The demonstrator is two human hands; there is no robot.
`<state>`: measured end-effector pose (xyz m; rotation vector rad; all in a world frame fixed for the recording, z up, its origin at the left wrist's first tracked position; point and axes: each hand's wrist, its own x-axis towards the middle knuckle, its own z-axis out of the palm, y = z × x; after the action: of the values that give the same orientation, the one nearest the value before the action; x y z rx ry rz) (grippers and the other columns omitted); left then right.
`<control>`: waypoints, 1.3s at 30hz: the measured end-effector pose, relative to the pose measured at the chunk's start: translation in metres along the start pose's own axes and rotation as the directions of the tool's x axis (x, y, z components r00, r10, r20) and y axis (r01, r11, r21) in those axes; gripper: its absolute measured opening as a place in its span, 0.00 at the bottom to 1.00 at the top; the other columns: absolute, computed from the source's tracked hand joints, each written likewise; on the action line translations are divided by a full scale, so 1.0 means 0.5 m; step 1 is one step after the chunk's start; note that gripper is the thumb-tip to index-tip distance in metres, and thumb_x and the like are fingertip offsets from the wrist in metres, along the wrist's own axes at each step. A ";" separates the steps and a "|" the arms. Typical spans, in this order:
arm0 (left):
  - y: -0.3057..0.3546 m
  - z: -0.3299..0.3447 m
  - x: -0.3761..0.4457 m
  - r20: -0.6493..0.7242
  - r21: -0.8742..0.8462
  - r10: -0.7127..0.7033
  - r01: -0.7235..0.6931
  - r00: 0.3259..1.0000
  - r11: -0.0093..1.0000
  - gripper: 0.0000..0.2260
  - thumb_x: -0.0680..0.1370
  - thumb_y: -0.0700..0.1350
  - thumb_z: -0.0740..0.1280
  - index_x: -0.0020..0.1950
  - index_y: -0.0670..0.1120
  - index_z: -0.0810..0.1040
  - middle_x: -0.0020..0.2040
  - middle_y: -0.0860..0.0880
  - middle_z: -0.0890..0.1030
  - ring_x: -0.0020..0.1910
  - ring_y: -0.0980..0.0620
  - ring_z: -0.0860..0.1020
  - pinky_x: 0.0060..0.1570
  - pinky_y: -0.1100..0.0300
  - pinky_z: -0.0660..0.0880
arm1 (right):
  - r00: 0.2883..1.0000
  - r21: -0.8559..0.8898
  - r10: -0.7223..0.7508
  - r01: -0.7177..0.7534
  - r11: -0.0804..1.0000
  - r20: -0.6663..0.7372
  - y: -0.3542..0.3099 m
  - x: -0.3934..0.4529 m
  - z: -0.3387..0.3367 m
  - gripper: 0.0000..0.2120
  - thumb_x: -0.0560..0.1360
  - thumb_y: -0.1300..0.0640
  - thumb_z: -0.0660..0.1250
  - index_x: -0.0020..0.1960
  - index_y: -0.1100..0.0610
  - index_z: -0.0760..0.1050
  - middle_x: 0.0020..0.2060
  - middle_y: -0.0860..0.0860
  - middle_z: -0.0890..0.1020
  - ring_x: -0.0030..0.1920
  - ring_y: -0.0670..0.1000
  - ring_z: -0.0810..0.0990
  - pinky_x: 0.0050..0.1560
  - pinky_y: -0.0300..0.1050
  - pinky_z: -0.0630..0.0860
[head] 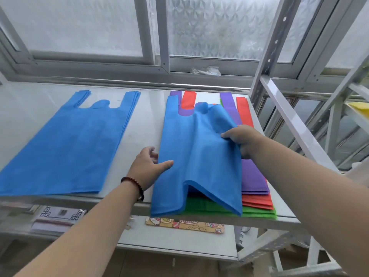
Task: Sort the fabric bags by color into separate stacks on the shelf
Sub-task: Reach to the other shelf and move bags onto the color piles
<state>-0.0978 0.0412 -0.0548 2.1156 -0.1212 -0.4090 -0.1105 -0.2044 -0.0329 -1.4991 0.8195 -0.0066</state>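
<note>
On the shelf (pixel 147 116), left, lies the blue stack (pixel 65 148); left hand (pixel 148 168), fingers relaxed, touches the top blue bag's (pixel 199 156) left edge, while right hand (pixel 242 139) pinches its raised right edge over the mixed pile (pixel 257 196). Judgement: lift clear using both edges, so purple underneath stays put, then square onto the blue stack. No legible writing.
</note>
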 end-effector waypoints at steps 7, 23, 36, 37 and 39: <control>-0.040 -0.027 -0.198 0.137 -0.496 -0.351 0.370 0.926 0.785 0.15 0.72 0.34 0.70 0.57 0.35 0.75 0.51 0.37 0.82 0.46 0.42 0.81 0.53 0.46 0.76 | 0.949 -0.059 0.066 -0.050 0.997 0.307 0.065 -0.108 -0.043 0.11 0.76 0.70 0.59 0.51 0.58 0.76 0.42 0.56 0.82 0.35 0.55 0.82 0.36 0.46 0.80; 0.002 -0.101 -0.231 0.085 -0.382 -0.297 0.306 0.951 0.872 0.05 0.77 0.34 0.63 0.48 0.43 0.77 0.38 0.48 0.80 0.33 0.53 0.80 0.33 0.64 0.78 | 0.963 -0.147 -0.128 0.165 0.975 0.236 -0.040 -0.140 -0.013 0.09 0.77 0.64 0.62 0.54 0.56 0.77 0.43 0.52 0.82 0.41 0.52 0.80 0.44 0.45 0.79; -0.003 -0.425 -0.064 -0.114 -0.179 0.250 -0.267 0.962 0.947 0.33 0.76 0.36 0.64 0.74 0.60 0.56 0.60 0.56 0.75 0.57 0.53 0.76 0.61 0.58 0.71 | 0.785 0.079 -0.554 0.556 0.827 0.277 -0.258 -0.148 0.246 0.19 0.77 0.70 0.56 0.62 0.52 0.71 0.47 0.49 0.80 0.42 0.47 0.81 0.49 0.45 0.79; 0.002 -0.458 -0.056 -0.127 -0.212 0.292 -0.314 0.948 0.926 0.34 0.77 0.34 0.63 0.74 0.61 0.55 0.59 0.57 0.76 0.55 0.53 0.77 0.58 0.57 0.74 | 0.757 0.127 -0.591 0.581 0.804 0.279 -0.278 -0.158 0.266 0.20 0.77 0.70 0.56 0.63 0.51 0.70 0.48 0.49 0.81 0.44 0.48 0.81 0.49 0.45 0.79; 0.003 -0.536 -0.038 -0.154 -0.297 0.353 -0.383 0.923 0.875 0.34 0.77 0.33 0.62 0.74 0.62 0.55 0.58 0.57 0.77 0.51 0.55 0.79 0.47 0.59 0.80 | 0.716 0.212 -0.655 0.619 0.756 0.241 -0.312 -0.168 0.324 0.20 0.76 0.70 0.57 0.63 0.53 0.69 0.47 0.50 0.81 0.43 0.49 0.82 0.45 0.46 0.81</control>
<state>-0.0256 0.2590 0.0844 1.7335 -0.3725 -0.0887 -0.0208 -0.0428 0.1204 -1.5565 0.0140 -0.3325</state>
